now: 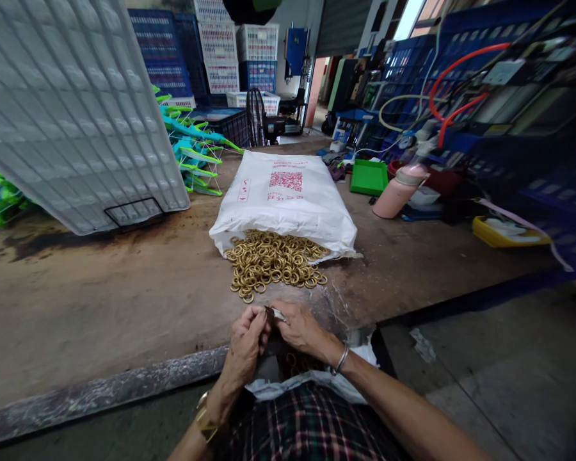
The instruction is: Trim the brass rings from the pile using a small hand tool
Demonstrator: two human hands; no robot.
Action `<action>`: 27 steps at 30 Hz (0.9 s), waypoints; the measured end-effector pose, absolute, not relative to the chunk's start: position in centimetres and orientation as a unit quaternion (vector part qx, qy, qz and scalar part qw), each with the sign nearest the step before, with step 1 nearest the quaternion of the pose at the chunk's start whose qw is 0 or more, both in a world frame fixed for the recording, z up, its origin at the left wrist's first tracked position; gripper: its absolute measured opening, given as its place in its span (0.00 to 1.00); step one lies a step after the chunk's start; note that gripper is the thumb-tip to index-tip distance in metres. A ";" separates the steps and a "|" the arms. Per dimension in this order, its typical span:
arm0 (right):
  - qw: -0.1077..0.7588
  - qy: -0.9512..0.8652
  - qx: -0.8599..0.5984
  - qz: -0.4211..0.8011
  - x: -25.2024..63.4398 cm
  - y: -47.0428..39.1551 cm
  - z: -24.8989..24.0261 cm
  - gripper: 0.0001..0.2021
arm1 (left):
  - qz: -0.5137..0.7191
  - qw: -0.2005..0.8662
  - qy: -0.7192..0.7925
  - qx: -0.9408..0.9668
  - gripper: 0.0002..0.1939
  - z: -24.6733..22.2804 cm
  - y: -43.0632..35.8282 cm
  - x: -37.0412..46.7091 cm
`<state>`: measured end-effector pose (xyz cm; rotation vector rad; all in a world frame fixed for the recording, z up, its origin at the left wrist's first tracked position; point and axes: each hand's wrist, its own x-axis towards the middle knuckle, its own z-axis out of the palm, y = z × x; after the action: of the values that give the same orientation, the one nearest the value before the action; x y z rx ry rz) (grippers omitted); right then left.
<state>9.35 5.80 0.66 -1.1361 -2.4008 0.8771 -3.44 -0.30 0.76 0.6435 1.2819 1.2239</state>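
Just in front of the ring pile, my two hands meet over the table's front edge. My left hand (pixel 248 338) is closed in a pinch; what its fingertips hold is too small to make out. My right hand (pixel 303 328) is closed around a small tool (pixel 278 315) with a pale, shiny part, its dark tip touching or nearly touching the left fingertips. Beyond them, a heap of brass-coloured rings (pixel 273 261) spills from the mouth of a white woven sack (pixel 312 198) lying flat. Below my hands, an open white bag (pixel 288 384) at my lap has darker rings inside.
A large white ribbed plastic crate (pixel 77 115) stands tilted at left, beside green and teal plastic pieces (pixel 192 147). To the right are a green tray (pixel 368 177), a pink bottle (pixel 397 193) and a yellow tray (pixel 509 234). A black fan (pixel 256 118) stands behind the sack.
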 end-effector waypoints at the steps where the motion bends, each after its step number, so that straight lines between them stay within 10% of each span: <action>1: 0.161 -0.851 -0.400 0.300 9.4 5.7 0.7 0.07 | 0.524 0.586 0.552 0.276 0.20 0.8 -0.3 -3.5; 18: 0.066 -0.879 -0.403 0.247 9.4 6.0 1.2 0.12 | 0.539 0.496 0.575 0.365 0.19 0.1 -0.7 -3.7; 27: 0.082 -0.861 -0.479 0.147 8.5 8.4 -0.7 0.10 | 0.347 0.743 0.494 0.290 0.17 0.7 -4.1 -1.1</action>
<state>8.55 8.43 -0.67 -1.4324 -2.5742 0.4379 -1.08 -4.12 0.70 0.6347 1.0836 0.7595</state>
